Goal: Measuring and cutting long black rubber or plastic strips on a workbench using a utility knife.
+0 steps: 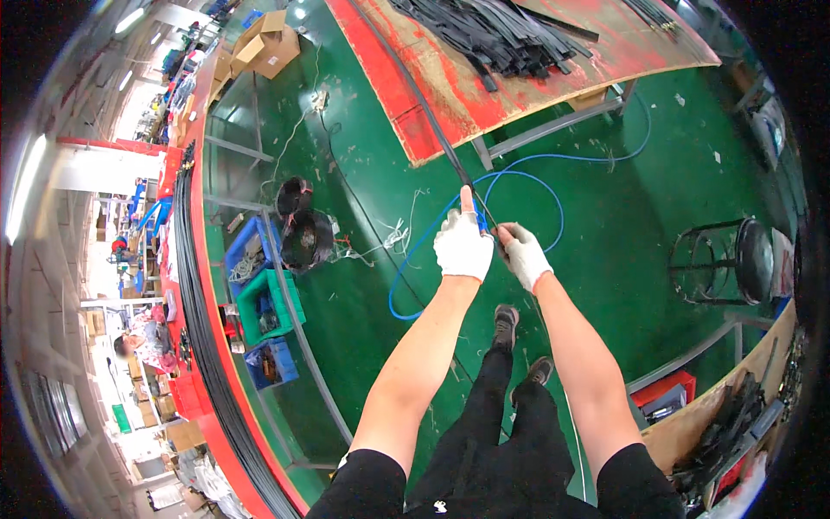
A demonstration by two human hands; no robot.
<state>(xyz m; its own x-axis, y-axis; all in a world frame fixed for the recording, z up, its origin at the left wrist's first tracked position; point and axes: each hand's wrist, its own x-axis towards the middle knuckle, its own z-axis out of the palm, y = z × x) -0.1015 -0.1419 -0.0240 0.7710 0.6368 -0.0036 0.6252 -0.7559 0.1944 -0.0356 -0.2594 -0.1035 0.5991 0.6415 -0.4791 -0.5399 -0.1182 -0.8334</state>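
My left hand [464, 245], in a white glove with a bare index fingertip, is closed round a blue hand tool [482, 216], mostly hidden by the glove. Its index finger stretches along the end of a long black sleeve [419, 95], which runs back over the red table. A blue hose [560, 208] loops on the floor close to this hand. Just to the right, my right hand [524, 256], also gloved with bare fingertips, pinches a thin black cable [488, 210]. The cable's upper end meets the sleeve beside my left hand.
A worn red table [393, 82] ahead carries a heap of black strips [493, 39]. At left, a long red bench [203, 285] holds a black cable bundle [194, 259]; blue and green crates [294, 303] are below. A black stool [752, 259] stands right. Cords cross the green floor.
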